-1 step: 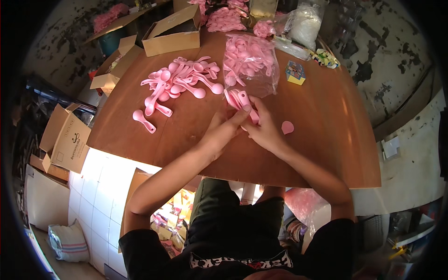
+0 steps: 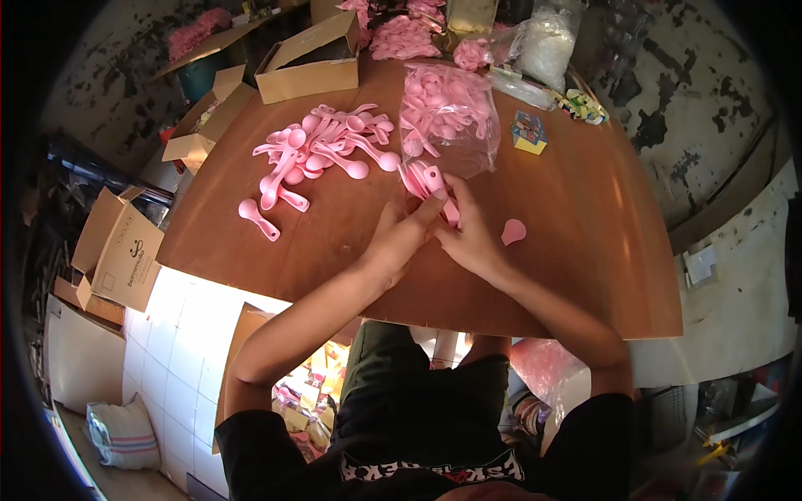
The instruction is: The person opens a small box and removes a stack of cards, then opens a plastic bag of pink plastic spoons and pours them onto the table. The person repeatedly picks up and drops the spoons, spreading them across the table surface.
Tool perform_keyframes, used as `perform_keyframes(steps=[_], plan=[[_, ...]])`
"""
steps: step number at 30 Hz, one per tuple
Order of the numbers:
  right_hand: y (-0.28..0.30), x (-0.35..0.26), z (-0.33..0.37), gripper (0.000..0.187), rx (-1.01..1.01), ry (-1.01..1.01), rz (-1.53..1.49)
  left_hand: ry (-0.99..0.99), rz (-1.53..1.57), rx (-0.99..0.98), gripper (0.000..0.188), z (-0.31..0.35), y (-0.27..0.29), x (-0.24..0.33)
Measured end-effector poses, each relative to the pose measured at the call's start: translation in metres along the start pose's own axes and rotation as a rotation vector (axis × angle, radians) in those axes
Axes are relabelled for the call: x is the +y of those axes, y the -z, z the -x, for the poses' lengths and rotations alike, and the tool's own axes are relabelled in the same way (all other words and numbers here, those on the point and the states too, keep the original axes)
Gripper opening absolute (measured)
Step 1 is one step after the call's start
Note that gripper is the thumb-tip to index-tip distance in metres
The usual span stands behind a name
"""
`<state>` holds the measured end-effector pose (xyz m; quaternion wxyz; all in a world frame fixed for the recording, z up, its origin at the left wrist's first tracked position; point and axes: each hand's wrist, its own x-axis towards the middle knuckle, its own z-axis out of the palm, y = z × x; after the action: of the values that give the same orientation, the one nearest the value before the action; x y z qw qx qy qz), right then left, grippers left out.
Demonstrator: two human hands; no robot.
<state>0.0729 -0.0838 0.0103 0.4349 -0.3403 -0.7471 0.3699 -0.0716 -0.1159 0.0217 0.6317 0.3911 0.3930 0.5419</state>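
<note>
Both my hands are closed around a small bundle of pink measuring spoons (image 2: 430,179) above the middle of the table. My left hand (image 2: 403,238) presses its thumb against the spoon handles. My right hand (image 2: 469,235) grips the same bundle from the other side, its fingers partly hidden. Left of them lies a loose heap of pink spoons (image 2: 322,142), with one single spoon (image 2: 259,219) apart from it. A clear plastic bag (image 2: 478,154) filled with pink spoons lies just beyond my hands. Beside my right wrist is a flat, rounded pink piece (image 2: 514,231).
A small blue and yellow box (image 2: 528,134) stands at the right on the brown table (image 2: 576,275). An open cardboard box (image 2: 309,79) sits at the far left edge. More pink pieces (image 2: 405,37) and a bag of white material (image 2: 547,50) are at the back.
</note>
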Motion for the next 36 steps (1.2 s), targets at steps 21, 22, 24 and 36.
perform_keyframes(steps=[21,22,24,36], plan=[[-0.008,-0.005,-0.024,0.038,0.066,-0.099,-0.284,-0.37,-0.079,0.189,0.018,-0.009,0.02,0.005],[-0.014,-0.005,-0.031,0.037,0.101,-0.008,-0.257,-0.378,-0.1,0.192,0.018,-0.01,0.025,0.011],[-0.027,-0.011,-0.045,0.036,0.044,-0.076,-0.281,-0.387,-0.121,0.226,0.018,-0.015,0.048,0.016],[-0.114,0.038,-0.215,0.033,-0.021,0.097,0.145,-0.583,-1.343,0.643,0.027,-0.064,0.172,0.102]])
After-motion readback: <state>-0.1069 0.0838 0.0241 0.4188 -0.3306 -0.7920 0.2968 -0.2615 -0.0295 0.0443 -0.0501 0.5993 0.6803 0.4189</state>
